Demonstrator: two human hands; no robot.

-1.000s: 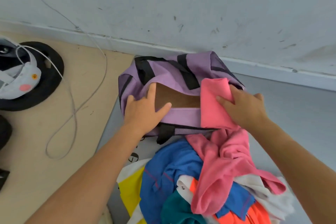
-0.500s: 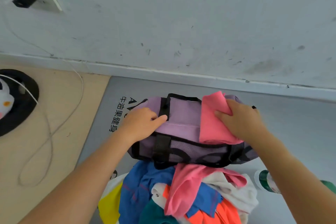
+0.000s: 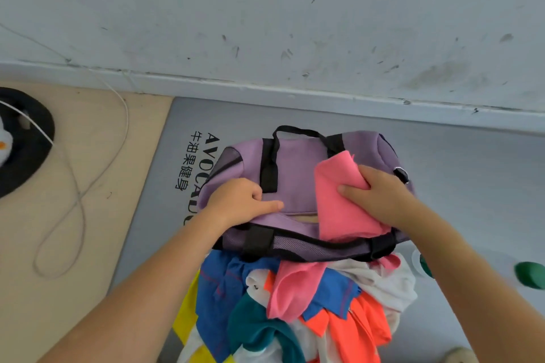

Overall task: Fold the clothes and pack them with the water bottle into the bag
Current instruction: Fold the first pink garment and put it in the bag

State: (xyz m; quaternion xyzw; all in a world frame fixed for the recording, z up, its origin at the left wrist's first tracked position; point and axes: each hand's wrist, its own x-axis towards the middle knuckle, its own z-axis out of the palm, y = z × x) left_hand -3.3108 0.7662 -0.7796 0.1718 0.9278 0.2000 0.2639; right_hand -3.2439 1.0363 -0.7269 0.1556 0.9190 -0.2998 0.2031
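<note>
The left hand (image 3: 241,203) grips the purple duffel bag (image 3: 295,174) at its opening edge; the right hand (image 3: 380,197) clutches a folded pink garment (image 3: 339,200) over the opening. Unfolded clothes (image 3: 295,303) lie below both hands; bare grey mat (image 3: 472,171) extends right of the right hand.

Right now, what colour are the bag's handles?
Black, on the purple bag; handles show best in the head view.

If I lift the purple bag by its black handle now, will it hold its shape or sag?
Probably sags: the bag is soft fabric, its top dented under the left hand. It looks light, seemingly holding little besides the pink cloth half in its opening. That cloth would likely slip out unless the right hand keeps gripping it.
</note>
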